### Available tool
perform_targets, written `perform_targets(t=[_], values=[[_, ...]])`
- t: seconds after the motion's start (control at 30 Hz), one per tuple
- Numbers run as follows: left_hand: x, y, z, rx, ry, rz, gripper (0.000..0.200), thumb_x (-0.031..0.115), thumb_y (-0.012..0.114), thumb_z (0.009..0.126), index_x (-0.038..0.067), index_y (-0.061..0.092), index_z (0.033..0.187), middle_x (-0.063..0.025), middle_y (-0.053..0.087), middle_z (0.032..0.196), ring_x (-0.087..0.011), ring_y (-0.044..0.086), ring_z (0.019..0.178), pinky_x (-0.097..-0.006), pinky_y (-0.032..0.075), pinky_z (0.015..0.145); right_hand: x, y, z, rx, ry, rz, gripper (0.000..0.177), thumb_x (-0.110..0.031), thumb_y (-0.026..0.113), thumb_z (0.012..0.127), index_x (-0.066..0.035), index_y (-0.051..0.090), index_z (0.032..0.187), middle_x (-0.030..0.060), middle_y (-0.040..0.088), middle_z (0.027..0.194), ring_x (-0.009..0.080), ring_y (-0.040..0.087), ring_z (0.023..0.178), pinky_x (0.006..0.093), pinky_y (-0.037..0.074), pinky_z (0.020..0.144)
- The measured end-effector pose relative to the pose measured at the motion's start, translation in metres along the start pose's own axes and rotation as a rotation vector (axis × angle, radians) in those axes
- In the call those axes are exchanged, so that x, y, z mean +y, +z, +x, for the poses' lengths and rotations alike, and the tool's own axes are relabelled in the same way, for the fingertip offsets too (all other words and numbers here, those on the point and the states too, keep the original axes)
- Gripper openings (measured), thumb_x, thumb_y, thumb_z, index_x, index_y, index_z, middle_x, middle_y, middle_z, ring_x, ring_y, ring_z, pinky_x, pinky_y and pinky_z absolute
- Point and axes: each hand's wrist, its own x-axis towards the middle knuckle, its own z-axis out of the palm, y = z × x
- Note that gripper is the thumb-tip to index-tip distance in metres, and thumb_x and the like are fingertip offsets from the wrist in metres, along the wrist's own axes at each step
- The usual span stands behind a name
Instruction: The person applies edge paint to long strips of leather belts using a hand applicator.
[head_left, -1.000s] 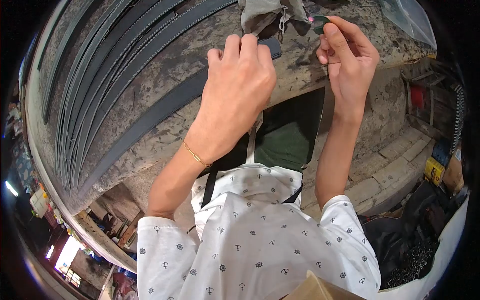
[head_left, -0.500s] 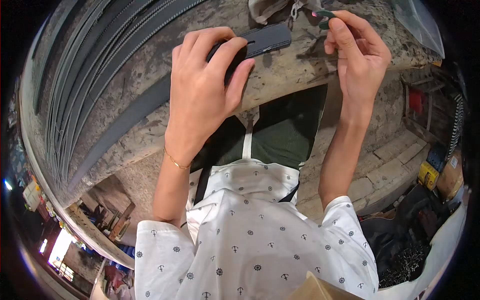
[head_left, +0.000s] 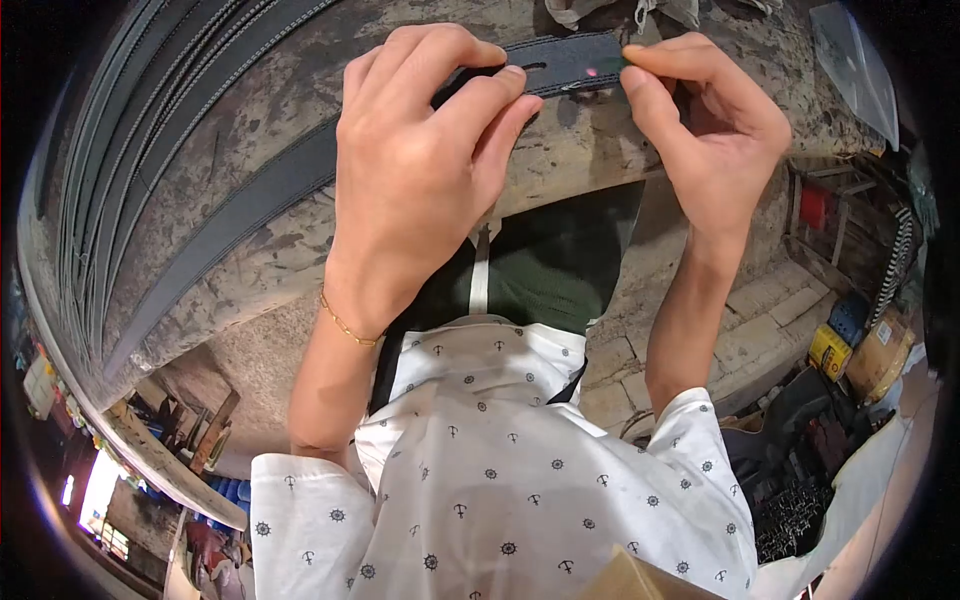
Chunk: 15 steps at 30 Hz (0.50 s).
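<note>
A dark grey strap (head_left: 265, 175) with stitched edges runs from the lower left of the worktable up to my hands. Its end piece (head_left: 580, 60), with a short slot, lies between them. My left hand (head_left: 425, 130) is closed round the strap near the slot, thumb and fingers pinching it. At the tip of the strap, my right hand (head_left: 705, 120) pinches a small dark green piece, mostly hidden by the fingers. A small pink spot shows on the strap beside these fingertips.
Several long grey straps (head_left: 140, 110) with stitched edges lie along the left of the worktable (head_left: 270, 285). Whitish cloth lies at the top edge, and a clear plastic sheet (head_left: 858, 70) at the upper right. A yellow box (head_left: 828, 352) stands lower right.
My right hand has brought the small green piece left and down to the strap's tip. My left hand and the strap's end have shifted slightly up and to the right.
</note>
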Motion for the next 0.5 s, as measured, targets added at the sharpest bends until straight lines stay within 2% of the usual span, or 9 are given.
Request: perform_targets(t=[0.17, 0.5], values=[[-0.0003, -0.0002, -0.0007, 0.023, -0.007, -0.007, 0.023, 0.004, 0.087, 0.071, 0.005, 0.078, 0.091, -0.0069, 0.071, 0.099, -0.0246, 0.068, 0.092, -0.0331, 0.054, 0.081, -0.0007, -0.0033, -0.0002, -0.050, 0.006, -0.018, 0.017, 0.015, 0.068, 0.086, 0.009, 0.071, 0.101, 0.0067, 0.066, 0.091, 0.0084, 0.058, 0.077, 0.0207, 0.043, 0.064], [0.0018, 0.0006, 0.0010, 0.035, 0.001, 0.005, 0.022, 0.005, 0.087, 0.072, 0.005, 0.078, 0.092, -0.0068, 0.072, 0.100, -0.0244, 0.069, 0.093, -0.0330, 0.054, 0.082, -0.0031, 0.0029, 0.0022, -0.055, -0.030, -0.111, 0.017, 0.013, 0.071, 0.082, 0.007, 0.074, 0.098, 0.0043, 0.066, 0.086, 0.0081, 0.055, 0.076, 0.0206, 0.042, 0.064]])
